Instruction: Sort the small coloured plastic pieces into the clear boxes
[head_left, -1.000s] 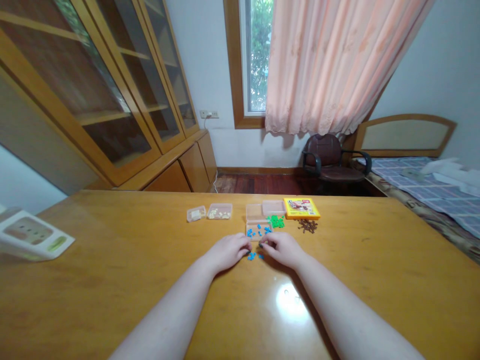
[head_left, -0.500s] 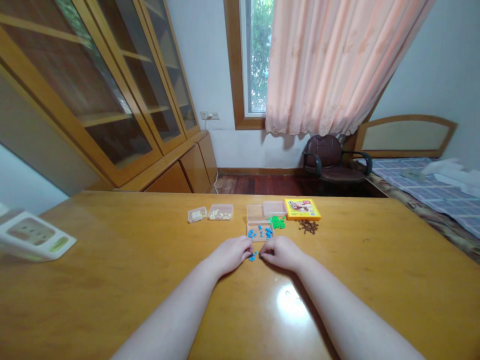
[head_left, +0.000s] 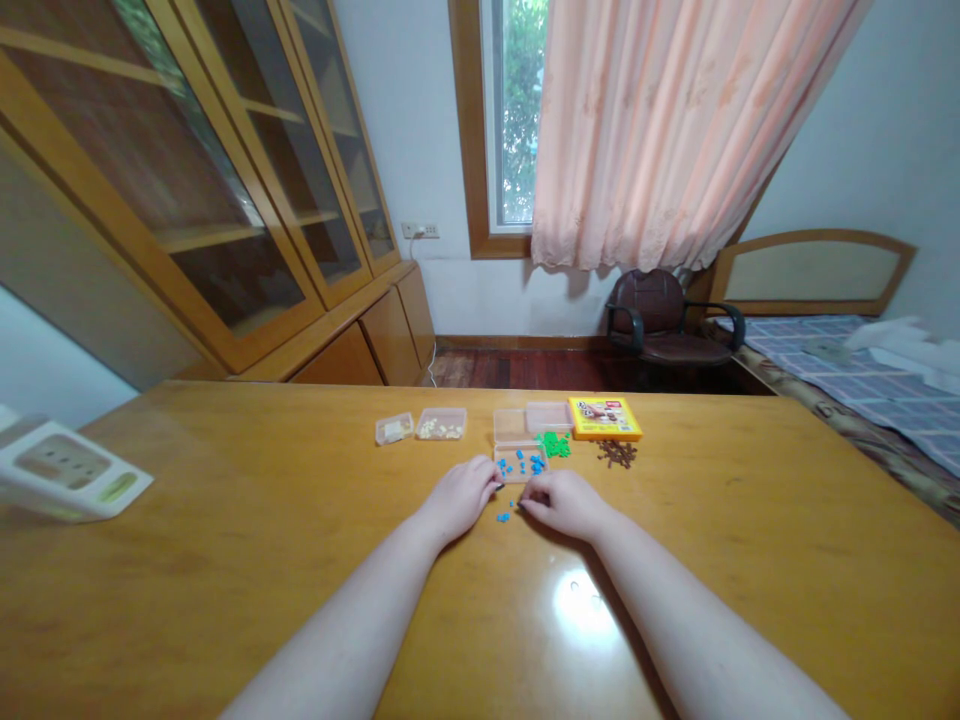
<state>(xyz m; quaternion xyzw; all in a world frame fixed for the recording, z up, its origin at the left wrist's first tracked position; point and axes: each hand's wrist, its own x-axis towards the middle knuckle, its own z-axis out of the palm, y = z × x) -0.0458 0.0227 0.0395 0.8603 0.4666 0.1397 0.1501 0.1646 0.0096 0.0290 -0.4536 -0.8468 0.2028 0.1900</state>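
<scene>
My left hand point(head_left: 466, 494) is at the near left corner of a clear plastic box point(head_left: 523, 480). Its fingers are pinched together, and whatever they hold is too small to make out. Inside that box lie several small blue pieces point(head_left: 537, 464); its lid point(head_left: 510, 424) is folded back. On the table just in front of the box, a few loose blue pieces point(head_left: 503, 517) lie between my hands. My right hand point(head_left: 564, 503) rests to the right of them, fingertips closed in a pinch; I cannot see what is in them.
Behind my right hand are a green heap of pieces point(head_left: 555, 445), a brown heap point(head_left: 617, 454), a yellow picture box point(head_left: 606, 418) and another clear box point(head_left: 549, 416). Farther left stand two clear containers, one with cream pieces point(head_left: 441, 430). A white object point(head_left: 71, 465) sits at far left.
My left hand has moved forward from the loose blue pieces to the box's near left corner. Fewer blue pieces show on the table. My right hand has hardly moved.
</scene>
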